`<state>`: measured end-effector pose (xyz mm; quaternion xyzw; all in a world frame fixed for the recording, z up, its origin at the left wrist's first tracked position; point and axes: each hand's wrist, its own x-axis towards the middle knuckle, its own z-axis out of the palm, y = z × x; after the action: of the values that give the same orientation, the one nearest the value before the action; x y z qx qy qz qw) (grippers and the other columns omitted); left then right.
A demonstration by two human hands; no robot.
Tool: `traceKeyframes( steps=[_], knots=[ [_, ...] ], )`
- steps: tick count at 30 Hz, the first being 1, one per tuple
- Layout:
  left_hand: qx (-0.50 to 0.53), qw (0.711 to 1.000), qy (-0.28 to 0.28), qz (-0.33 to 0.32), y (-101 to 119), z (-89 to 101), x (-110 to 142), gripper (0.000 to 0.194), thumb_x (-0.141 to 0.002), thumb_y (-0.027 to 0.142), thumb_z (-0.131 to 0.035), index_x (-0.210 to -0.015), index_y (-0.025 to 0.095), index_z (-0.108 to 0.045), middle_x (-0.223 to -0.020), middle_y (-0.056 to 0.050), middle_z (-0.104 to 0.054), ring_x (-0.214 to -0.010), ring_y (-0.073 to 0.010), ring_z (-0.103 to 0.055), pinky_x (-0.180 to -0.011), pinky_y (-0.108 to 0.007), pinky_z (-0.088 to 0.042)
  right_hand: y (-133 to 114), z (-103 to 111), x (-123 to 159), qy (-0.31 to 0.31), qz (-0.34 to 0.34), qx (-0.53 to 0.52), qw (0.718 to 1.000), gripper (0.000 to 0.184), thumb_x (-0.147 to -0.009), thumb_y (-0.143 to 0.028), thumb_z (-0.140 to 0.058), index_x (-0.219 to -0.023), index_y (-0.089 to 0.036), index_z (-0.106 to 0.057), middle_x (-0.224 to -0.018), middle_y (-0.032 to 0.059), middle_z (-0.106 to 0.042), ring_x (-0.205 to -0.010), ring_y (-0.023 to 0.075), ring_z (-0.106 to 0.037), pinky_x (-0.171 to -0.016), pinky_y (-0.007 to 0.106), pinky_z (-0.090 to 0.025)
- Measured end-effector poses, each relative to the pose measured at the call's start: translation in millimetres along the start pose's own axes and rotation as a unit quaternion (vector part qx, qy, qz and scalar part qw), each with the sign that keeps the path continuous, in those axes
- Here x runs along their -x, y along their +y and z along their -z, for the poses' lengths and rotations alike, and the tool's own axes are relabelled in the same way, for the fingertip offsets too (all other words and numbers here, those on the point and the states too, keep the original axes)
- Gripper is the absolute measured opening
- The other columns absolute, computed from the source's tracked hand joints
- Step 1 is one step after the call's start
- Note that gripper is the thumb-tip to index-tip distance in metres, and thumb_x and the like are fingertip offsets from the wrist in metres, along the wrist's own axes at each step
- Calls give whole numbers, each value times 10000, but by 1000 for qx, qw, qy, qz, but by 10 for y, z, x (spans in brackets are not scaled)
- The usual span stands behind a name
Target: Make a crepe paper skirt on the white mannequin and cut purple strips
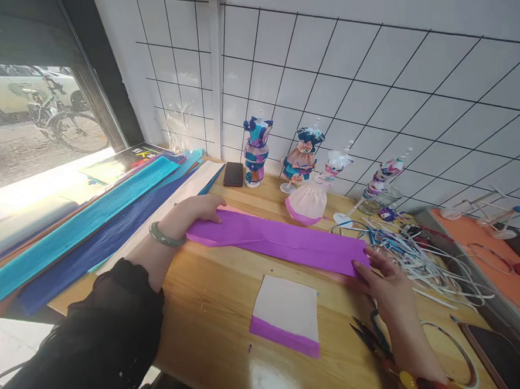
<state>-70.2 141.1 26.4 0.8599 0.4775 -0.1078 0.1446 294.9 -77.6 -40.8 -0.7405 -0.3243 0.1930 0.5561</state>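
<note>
A long purple strip of what looks like crepe paper lies stretched across the table, with paler pink edges showing beneath it. My left hand grips its left end, and a green bangle circles that wrist. At the right end, my right hand pinches the strip between thumb and fingers. Just below the strip rests a cream square piece with a purple band along its lower edge. Scissors with dark blades lie beside my right forearm, their handles partly hidden.
Behind stand several small dress-form figures, among them one in a cream and purple skirt. A phone lies near the wall. Thin strips heap at right beside an orange-topped box. Long blue sheets hang past the table's left edge.
</note>
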Motion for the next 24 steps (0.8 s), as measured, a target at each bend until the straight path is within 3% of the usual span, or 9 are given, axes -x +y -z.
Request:
traceKeyframes(
  steps=[2, 4, 7, 9, 11, 15, 20, 24],
  knots=[
    [-22, 998, 57, 26, 31, -10, 7, 514, -727, 299, -601, -1223, 214, -498, -1245, -89, -552, -1113, -264, -520, -885, -341, -416, 60, 5, -19, -39, 25, 75, 996, 500, -590, -368, -716, -1045, -170, -653, -849, 60, -654, -675, 180, -622, -540, 274, -519],
    [-26, 995, 99, 7, 133, -31, 13, 454, -769, 266, -560, -1215, 207, -498, -1234, -87, -555, -1147, -259, -491, -929, -350, -380, 126, 21, -58, -65, 70, 167, 981, 465, -654, -406, -648, -1043, -152, -651, -822, 85, -664, -667, 207, -628, -568, 328, -518],
    [17, 984, 139, -111, 362, -114, 6, 387, -814, 349, -514, -1169, 193, -530, -1177, -65, -582, -1101, -214, -514, -915, -298, -375, 194, 36, -119, -53, 139, 246, 958, 454, -684, -431, -598, -1028, -140, -658, -928, 136, -662, -800, 267, -627, -731, 429, -497],
    [54, 980, 76, -178, 510, -208, -11, 408, -793, 447, -522, -1127, 216, -558, -1112, -42, -604, -998, -190, -555, -823, -265, -409, 203, 23, -130, -58, 195, 278, 939, 437, -702, -452, -586, -1014, -157, -667, -1030, 144, -647, -925, 290, -599, -834, 455, -457],
    [53, 975, 11, -216, 617, -314, -36, 423, -743, 486, -566, -1069, 216, -584, -1070, -40, -608, -939, -185, -564, -766, -253, -412, 194, -4, -108, -110, 245, 311, 912, 431, -740, -476, -562, -1034, -177, -662, -1060, 127, -651, -971, 285, -588, -866, 448, -445],
    [37, 974, 5, -225, 675, -461, -91, 392, -706, 422, -612, -1030, 208, -563, -1004, -40, -603, -893, -189, -547, -693, -256, -399, 189, -41, -37, -218, 241, 333, 885, 453, -769, -475, -557, -1098, -174, -636, -1029, 121, -672, -925, 272, -615, -821, 424, -475],
    [52, 966, -35, -251, 663, -440, -101, 204, -705, 319, -579, -871, 200, -573, -841, -9, -596, -729, -148, -528, -571, -235, -354, 190, -10, -44, -264, 209, 327, 883, 349, -800, -439, -532, -992, -191, -685, -977, 98, -688, -866, 248, -630, -773, 393, -495],
    [66, 963, -36, -258, 678, -346, -50, 130, -709, 305, -557, -766, 188, -559, -800, -7, -584, -714, -140, -509, -577, -233, -343, 111, 5, -52, -266, 275, 333, 862, 268, -810, -422, -520, -814, -234, -712, -871, 74, -685, -819, 240, -624, -772, 411, -488]
  ],
)
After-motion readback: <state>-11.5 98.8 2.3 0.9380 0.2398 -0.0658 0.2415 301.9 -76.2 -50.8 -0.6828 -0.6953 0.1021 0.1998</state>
